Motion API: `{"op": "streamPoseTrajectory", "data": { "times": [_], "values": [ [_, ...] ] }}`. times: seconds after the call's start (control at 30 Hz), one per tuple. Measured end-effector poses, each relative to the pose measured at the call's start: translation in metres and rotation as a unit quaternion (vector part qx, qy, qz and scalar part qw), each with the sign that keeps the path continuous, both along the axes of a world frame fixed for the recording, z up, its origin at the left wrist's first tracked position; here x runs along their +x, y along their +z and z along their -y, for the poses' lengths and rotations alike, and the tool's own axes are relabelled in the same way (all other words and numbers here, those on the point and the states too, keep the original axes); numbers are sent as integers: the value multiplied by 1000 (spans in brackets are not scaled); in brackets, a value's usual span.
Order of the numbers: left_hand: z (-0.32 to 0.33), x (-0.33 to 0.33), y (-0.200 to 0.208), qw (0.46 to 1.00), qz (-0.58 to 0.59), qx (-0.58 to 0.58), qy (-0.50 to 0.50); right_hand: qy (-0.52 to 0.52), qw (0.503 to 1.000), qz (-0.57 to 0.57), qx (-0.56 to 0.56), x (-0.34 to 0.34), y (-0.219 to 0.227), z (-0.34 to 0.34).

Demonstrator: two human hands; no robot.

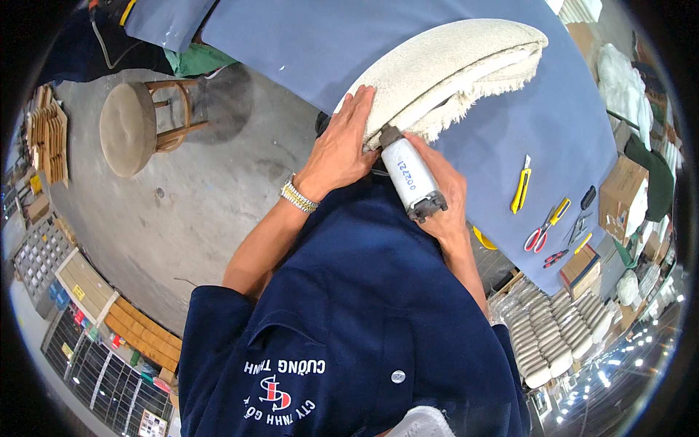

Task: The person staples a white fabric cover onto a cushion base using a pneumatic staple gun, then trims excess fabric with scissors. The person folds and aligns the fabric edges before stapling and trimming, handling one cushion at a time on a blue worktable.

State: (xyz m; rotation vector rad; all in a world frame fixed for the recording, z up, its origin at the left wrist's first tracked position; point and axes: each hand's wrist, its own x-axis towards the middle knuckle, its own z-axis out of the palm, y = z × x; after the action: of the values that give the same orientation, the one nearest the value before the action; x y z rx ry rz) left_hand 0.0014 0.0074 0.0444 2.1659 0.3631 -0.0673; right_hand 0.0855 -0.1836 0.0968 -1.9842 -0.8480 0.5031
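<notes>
A curved cushion (429,62) in cream, nubby fabric lies on the blue-covered table, its frayed cloth edge facing right. My left hand (345,142) rests on the cushion's near end, fingers stretched flat over the fabric and the thumb by its edge. In my right hand (445,186) is a staple gun (409,175) with a white body and dark ends; my fingers are wrapped round it, partly hidden behind the body. The gun's dark nose meets the cushion's near edge, close to my left thumb. Whether it presses into the cloth is too small to tell.
On the blue table (502,153), to the right, lie a yellow utility knife (521,186), red-handled scissors (537,239) and several small tools. A round padded stool (129,130) stands on the left floor. Stacked pale pads (553,335) and a cardboard box (622,193) are at right.
</notes>
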Motion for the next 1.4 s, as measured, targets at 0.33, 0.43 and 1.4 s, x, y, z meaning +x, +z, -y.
{"op": "streamPoseTrajectory", "data": {
  "times": [0.33,0.43,1.4],
  "values": [
    [9,-7,-9,1000,24,9,10,17,998,-51,-35,-1,2,0],
    [15,-5,-13,999,29,23,11,-5,995,-75,-62,-5,-2,1],
    [58,-4,-19,997,-22,76,14,-105,991,-28,-81,0,2,78]
  ]
}}
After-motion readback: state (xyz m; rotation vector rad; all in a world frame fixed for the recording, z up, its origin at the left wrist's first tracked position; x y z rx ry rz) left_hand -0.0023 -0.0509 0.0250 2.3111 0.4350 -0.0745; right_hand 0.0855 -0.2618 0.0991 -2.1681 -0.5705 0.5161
